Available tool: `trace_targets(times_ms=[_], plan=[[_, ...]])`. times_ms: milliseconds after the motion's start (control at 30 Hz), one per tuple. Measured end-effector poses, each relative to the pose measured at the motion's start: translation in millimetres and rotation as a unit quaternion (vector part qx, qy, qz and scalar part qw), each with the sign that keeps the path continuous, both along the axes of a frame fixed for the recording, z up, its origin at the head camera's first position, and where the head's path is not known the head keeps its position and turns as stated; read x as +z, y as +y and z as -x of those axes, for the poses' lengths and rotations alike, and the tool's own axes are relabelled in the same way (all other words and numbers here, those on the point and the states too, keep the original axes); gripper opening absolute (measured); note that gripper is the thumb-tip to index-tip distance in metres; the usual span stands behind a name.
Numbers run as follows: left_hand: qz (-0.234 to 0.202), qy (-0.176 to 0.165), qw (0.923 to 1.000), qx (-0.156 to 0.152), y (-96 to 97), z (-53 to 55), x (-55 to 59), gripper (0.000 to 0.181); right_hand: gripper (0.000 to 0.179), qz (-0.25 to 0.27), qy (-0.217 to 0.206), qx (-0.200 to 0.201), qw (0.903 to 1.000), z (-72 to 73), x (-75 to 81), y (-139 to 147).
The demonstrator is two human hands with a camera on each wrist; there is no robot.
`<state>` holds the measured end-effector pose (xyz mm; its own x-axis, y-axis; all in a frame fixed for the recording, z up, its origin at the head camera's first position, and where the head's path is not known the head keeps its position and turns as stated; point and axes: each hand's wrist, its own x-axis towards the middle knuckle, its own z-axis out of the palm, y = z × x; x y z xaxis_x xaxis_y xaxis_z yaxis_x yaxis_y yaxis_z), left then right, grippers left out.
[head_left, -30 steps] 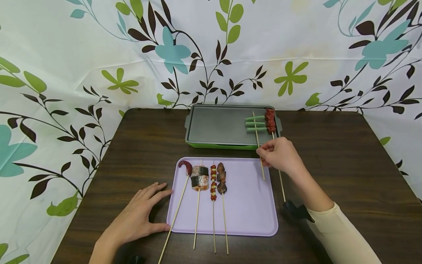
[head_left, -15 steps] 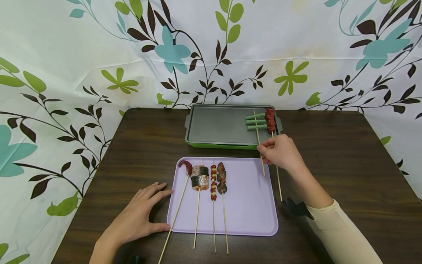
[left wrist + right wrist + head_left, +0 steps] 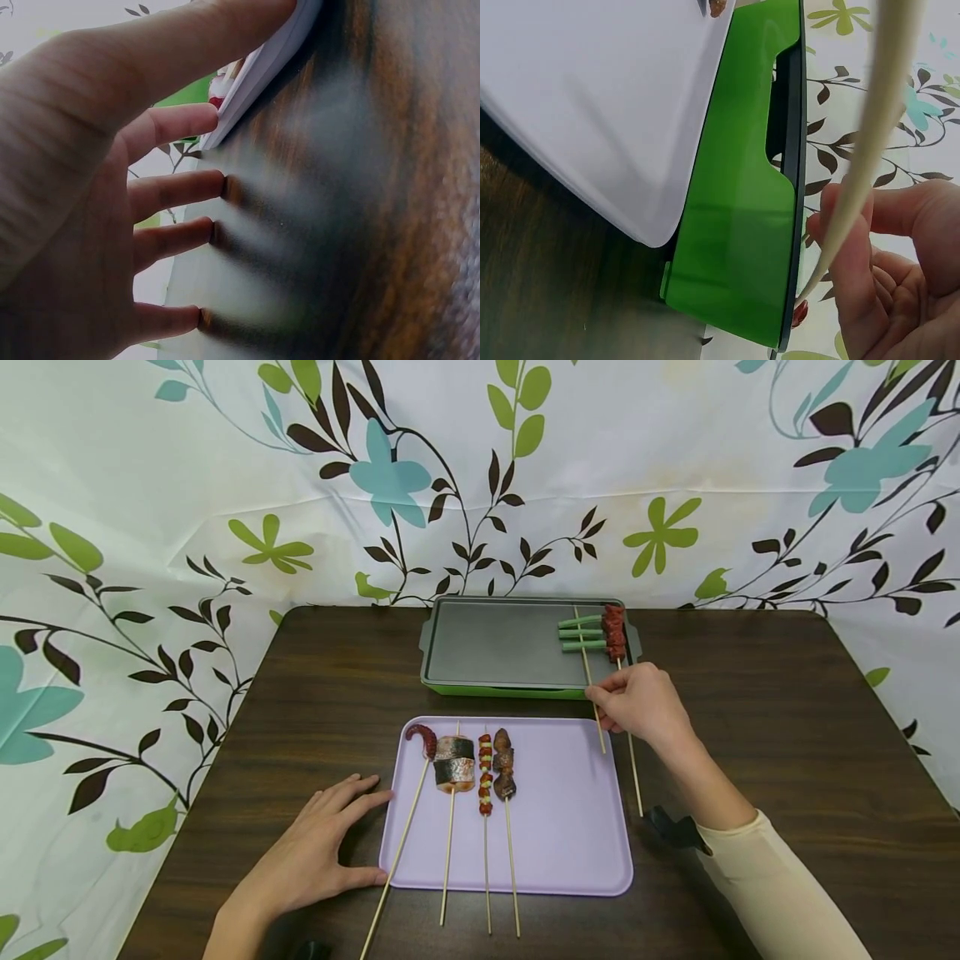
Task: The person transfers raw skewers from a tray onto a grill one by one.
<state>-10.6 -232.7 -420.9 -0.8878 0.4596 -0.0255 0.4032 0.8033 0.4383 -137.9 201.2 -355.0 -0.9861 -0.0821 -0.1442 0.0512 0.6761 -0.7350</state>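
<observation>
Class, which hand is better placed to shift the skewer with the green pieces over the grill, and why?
Probably the right hand: it already pinches the green skewer near the grill. The left hand touches the left edge of the tray, farther away.

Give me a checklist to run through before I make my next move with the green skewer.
1. Grip: right hand pinches the stick of the green skewer. Ok.
2. Position: its green pieces are over the griddle, near its right end. Ok.
3. Contact: green skewer actually resting on the surface. Cannot tell.
4. Spacing: visible gap between green pieces and red meat skewer. Not ok; none shows in the head view.
5. Tray: left hand touches the left edge of the lilac tray. Ok.
6. Clearance: tentacle skewer free of the left hand. Cannot tell; its stick passes close.
</observation>
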Motion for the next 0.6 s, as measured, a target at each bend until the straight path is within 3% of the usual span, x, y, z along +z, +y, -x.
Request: trace_targets(times_ms=[600], plan=[[-0.003,-0.002,1.0,0.002,-0.4,0.4,-1.1,0.093,0.026,-0.029,0.021,-0.002,0.9994,0.2,-4.1,0.6]])
